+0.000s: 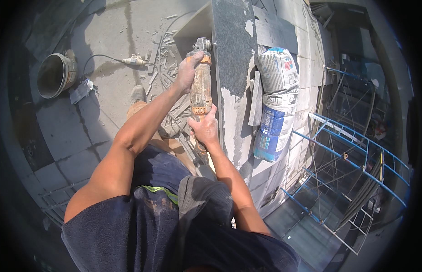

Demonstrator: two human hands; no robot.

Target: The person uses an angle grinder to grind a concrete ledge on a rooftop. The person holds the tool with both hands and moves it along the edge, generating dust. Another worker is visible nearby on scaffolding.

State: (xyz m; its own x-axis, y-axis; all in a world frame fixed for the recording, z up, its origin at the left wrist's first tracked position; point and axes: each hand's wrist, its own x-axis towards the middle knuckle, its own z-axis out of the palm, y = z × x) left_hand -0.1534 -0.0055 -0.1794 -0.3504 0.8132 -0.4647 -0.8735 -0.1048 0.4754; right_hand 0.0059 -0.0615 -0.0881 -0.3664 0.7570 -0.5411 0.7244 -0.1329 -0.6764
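Observation:
Both of my hands are wrapped round a dusty orange angle grinder (pixel 201 86). My left hand (pixel 187 75) grips its body close to the metal head, and my right hand (pixel 205 128) is closed on the handle at the rear. The grinder's head lies against the edge of a dark grey stone slab (pixel 232 54). Its disc is too small and edge-on to make out clearly. Pale, torn-looking patches run down the slab's lower part and right edge.
Broken stone strips (pixel 162 56) and a cable litter the floor left of the slab. A bucket (pixel 51 76) and another power tool (pixel 134 60) lie farther left. Right of the slab rests a plump white-and-blue bag (pixel 273 124); beyond the ledge, blue scaffolding (pixel 351 156) stands lower down.

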